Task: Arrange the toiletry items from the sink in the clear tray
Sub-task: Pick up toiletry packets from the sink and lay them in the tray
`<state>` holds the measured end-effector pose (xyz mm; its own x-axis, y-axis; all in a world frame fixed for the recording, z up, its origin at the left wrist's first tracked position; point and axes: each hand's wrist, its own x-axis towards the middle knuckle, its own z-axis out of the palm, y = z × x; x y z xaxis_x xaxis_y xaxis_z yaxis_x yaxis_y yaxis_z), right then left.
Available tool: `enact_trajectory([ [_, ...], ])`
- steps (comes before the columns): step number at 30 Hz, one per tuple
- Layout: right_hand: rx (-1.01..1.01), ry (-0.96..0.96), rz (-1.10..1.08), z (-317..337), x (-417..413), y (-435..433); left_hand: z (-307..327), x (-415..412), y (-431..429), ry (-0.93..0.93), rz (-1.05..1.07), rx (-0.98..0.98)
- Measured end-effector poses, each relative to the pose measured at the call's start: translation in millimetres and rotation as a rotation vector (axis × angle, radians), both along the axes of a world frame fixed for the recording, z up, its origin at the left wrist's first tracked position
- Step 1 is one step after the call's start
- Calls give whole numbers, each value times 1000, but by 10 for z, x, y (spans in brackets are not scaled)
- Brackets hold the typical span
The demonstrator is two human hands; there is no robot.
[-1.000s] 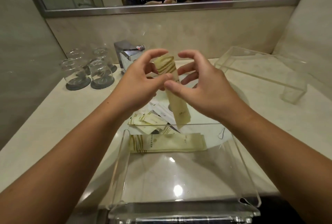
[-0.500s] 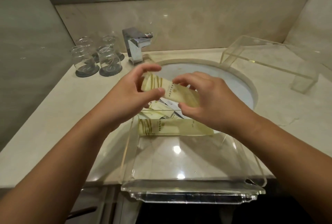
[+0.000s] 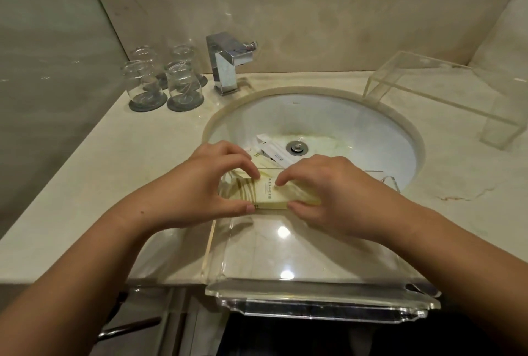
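A clear acrylic tray (image 3: 314, 295) sits at the counter's front edge, its far end reaching over the sink (image 3: 357, 115). My left hand (image 3: 211, 184) and my right hand (image 3: 328, 192) both pinch a cream toiletry packet (image 3: 268, 194) with olive stripes, held flat and crosswise at the tray's far end. It lies on top of another packet of the same kind, whose edge shows beneath. More packets, white and cream (image 3: 274, 151), lie in the sink bowl left of the drain (image 3: 297, 147), partly hidden behind my hands.
A chrome faucet (image 3: 225, 64) stands behind the sink. Several upturned glasses (image 3: 163, 81) on dark coasters stand at the back left. A clear acrylic riser (image 3: 445, 92) stands at the back right. A mirror runs along the wall above.
Both hands have lowered the packet from upright above the sink, turned it crosswise, and brought it down onto the packet at the tray's far end.
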<state>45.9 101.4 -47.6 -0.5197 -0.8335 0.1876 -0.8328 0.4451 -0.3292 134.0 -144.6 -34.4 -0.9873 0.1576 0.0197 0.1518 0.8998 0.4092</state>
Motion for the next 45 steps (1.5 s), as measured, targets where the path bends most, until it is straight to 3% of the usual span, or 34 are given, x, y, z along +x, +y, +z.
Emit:
enact_trajectory([
  [11, 42, 62, -22, 4, 4, 117, -60, -57, 83, 15, 4, -22],
  [27, 15, 9, -45, -33, -57, 143, -74, -100, 85, 0, 17, -56],
  [34, -137, -9, -54, 229, -231, 106, 87, -201, -18, 87, 33, 109],
  [40, -145, -59, -135, 316, -645, -10, 141, -610, -168, 117, 120, 200],
  [45, -46, -239, -208, 143, -1027, -54, -12, -1021, -218, 37, 84, 132],
])
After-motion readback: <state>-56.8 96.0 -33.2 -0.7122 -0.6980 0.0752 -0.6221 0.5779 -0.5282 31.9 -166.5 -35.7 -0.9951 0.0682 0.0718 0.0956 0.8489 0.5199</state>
